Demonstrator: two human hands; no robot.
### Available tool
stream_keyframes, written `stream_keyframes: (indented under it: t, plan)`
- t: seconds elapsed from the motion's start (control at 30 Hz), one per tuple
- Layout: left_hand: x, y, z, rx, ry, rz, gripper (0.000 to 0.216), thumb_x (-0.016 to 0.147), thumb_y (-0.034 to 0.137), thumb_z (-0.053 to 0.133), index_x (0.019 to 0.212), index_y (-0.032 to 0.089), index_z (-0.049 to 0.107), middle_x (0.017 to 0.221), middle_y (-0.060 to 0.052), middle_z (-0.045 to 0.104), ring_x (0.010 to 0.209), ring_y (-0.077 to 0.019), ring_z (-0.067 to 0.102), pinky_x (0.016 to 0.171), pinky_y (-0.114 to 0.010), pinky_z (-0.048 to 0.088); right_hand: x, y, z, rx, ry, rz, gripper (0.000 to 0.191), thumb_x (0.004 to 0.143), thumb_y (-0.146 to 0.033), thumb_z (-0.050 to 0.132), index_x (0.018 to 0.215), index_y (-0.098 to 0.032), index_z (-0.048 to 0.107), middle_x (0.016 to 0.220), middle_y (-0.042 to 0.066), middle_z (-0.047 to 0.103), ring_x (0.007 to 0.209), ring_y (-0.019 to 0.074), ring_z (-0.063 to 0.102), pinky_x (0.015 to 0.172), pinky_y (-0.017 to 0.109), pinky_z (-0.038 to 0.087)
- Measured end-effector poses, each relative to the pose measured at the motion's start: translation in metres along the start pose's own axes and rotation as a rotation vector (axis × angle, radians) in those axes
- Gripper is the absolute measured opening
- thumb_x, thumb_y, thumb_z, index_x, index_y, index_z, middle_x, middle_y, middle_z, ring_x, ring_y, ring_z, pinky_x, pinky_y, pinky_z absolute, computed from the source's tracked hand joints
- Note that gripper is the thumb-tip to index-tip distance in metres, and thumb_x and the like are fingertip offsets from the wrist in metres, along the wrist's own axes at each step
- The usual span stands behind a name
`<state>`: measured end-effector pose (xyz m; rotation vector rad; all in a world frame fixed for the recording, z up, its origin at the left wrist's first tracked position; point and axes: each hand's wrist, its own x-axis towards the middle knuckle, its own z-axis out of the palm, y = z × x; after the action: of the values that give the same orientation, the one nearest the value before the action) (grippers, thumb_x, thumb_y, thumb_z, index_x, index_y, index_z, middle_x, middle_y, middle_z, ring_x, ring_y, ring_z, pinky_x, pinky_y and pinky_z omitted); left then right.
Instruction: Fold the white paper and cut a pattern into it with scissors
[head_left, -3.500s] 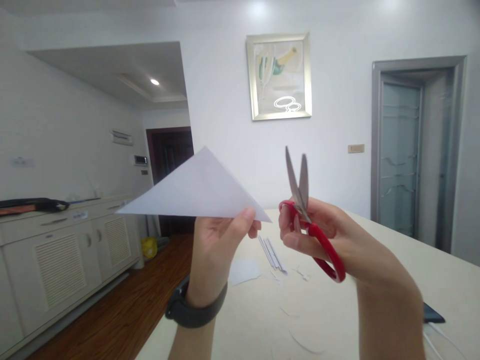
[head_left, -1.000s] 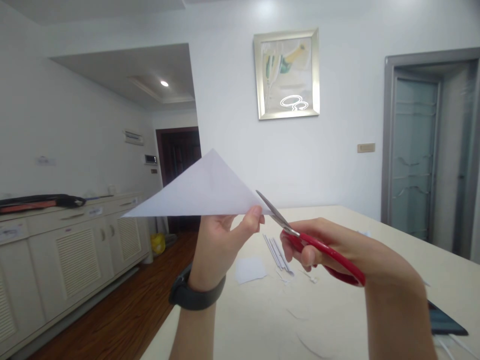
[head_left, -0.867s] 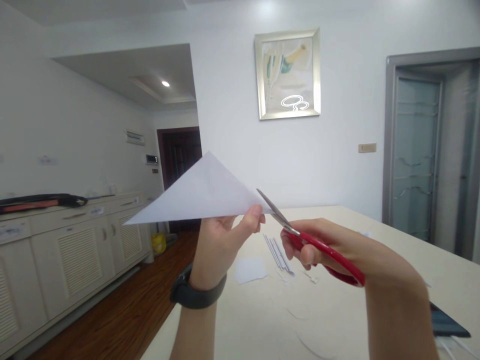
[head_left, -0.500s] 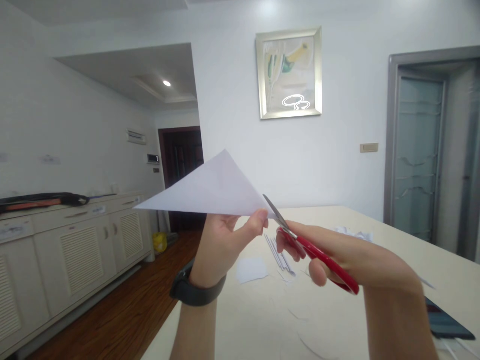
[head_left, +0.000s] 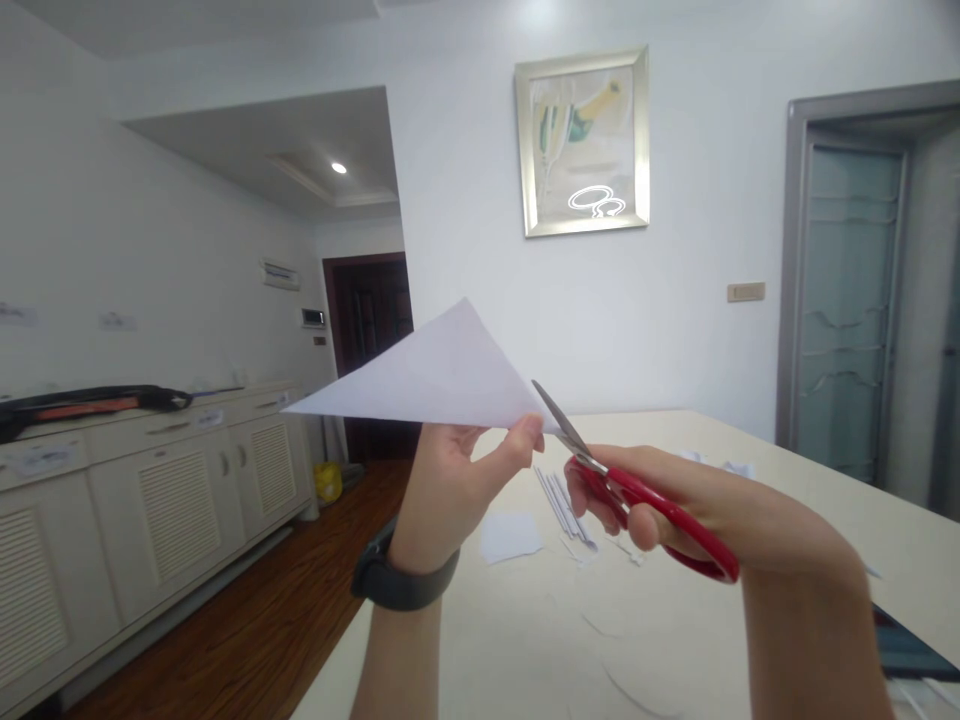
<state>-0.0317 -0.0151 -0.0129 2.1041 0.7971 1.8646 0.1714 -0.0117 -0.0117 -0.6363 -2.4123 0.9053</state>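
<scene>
Hands raised: left hand pinching triangular paper, right hand gripping red scissors, wrist bent.

"What's hidden left of the scissors?"
"Some fingers of the left hand, behind the paper."
"Right of the scissors?"
"The forearm covers part of a dark device; the doorway is cut off."
"Scraps below?"
"Too small to identify."

Left hand pinches white paper triangle near one corner, right hand holds red-handled scissors with blades at that corner, thin white sticks and paper sheet on bench below.
</scene>
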Motion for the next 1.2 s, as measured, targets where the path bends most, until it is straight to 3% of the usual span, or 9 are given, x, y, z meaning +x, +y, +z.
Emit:
stream_keyframes:
  t: [0.33,0.57,0.9,1.2]
  plan:
    - [0.0004,-0.0006,0.0026,-0.044,0.04,-0.003,0.03,0.081,0.019,0.059,0.051,0.02,0.057,0.056,0.002,0.061,0.061,-0.0128,0.06,0.066,-0.024,0.049,0.0017,0.0034,0.0022,0.121,0.019,0.01,0.007,0.088,-0.018,0.047,0.08,-0.019,0.048,0.069,-0.003,0.041,0.06,0.0102,0.031,0.052,0.023,0.027]
    - [0.0002,0.0003,0.0058,-0.045,0.006,-0.045,0.024,0.08,0.02,0.058,0.056,0.02,0.058,0.055,0.001,0.06,0.058,-0.0145,0.059,0.066,-0.028,0.051,0.0018,-0.0031,0.0032,0.044,0.02,-0.091,0.02,0.09,-0.039,0.052,0.096,-0.019,0.051,0.085,0.001,0.05,0.071,0.0121,0.042,0.063,0.024,0.037]
    - [0.0008,0.0004,0.0019,-0.088,0.0,-0.033,0.03,0.08,0.018,0.061,0.051,0.021,0.056,0.054,0.004,0.06,0.058,-0.0115,0.058,0.064,-0.023,0.049,0.0064,0.0012,0.0045,0.125,0.081,0.057,0.012,0.086,-0.026,0.052,0.077,-0.019,0.048,0.07,-0.002,0.045,0.064,0.011,0.041,0.057,0.022,0.033]
    - [0.0,-0.0009,0.0006,-0.118,-0.017,-0.076,0.03,0.08,0.017,0.061,0.051,0.021,0.056,0.055,0.004,0.06,0.057,-0.0113,0.058,0.061,-0.022,0.048,0.0038,-0.0032,0.0025,0.004,0.003,0.018,0.012,0.091,-0.029,0.049,0.101,-0.021,0.051,0.085,-0.001,0.05,0.071,0.0123,0.041,0.064,0.024,0.038]
